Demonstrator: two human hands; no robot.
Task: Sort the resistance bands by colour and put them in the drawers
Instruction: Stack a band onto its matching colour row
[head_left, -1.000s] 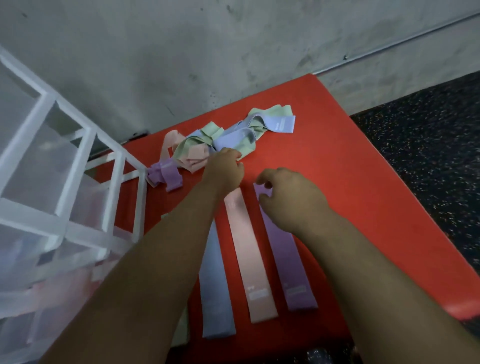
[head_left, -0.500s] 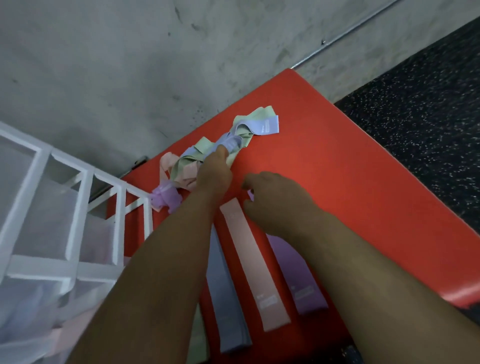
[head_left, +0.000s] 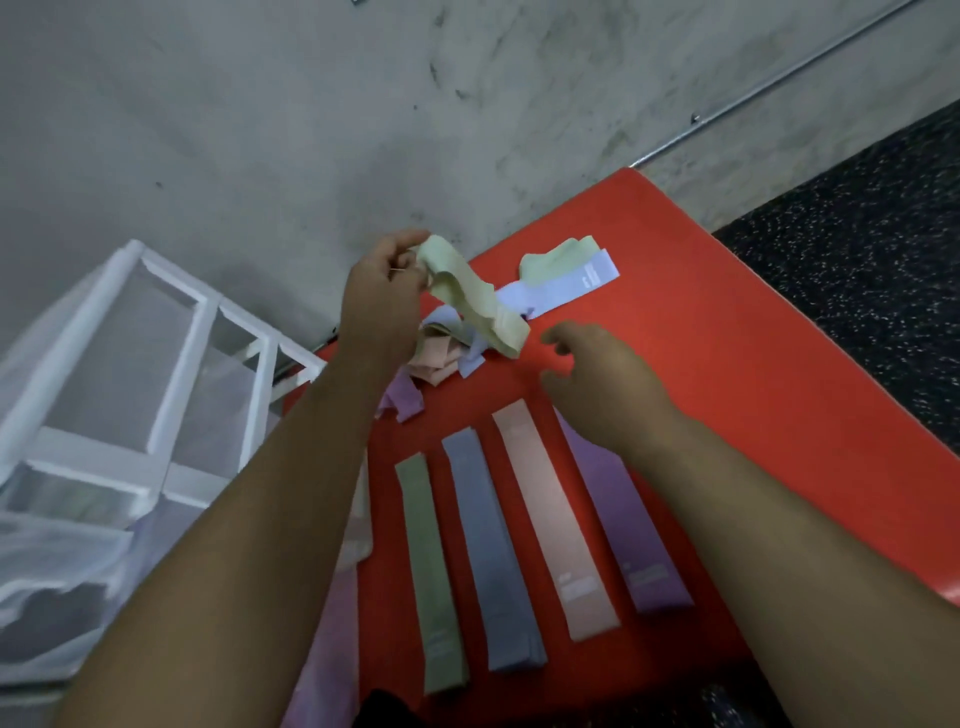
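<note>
My left hand (head_left: 382, 301) pinches one end of a pale green band (head_left: 475, 296) and holds it up above the tangled pile of bands (head_left: 441, 353) at the far side of the red surface (head_left: 727, 374). My right hand (head_left: 597, 384) hovers with fingers spread just right of the pile, holding nothing. Laid flat side by side nearer me are a green band (head_left: 431, 566), a blue band (head_left: 493, 556), a pink band (head_left: 556, 525) and a purple band (head_left: 628, 535), the last partly under my right wrist. A blue band (head_left: 571, 286) and a green band (head_left: 561, 257) lie further back.
A white-framed drawer unit (head_left: 156, 405) with translucent drawers stands at the left, touching the red surface. Pink and purple bands (head_left: 337, 597) hang at its near edge under my left arm. A grey concrete wall is behind; dark speckled floor (head_left: 857, 260) lies to the right.
My left hand has lifted a pale green band out of the pile. My right hand left the purple band's end and now hovers with fingers spread. The view tilted, showing a flat green band.
</note>
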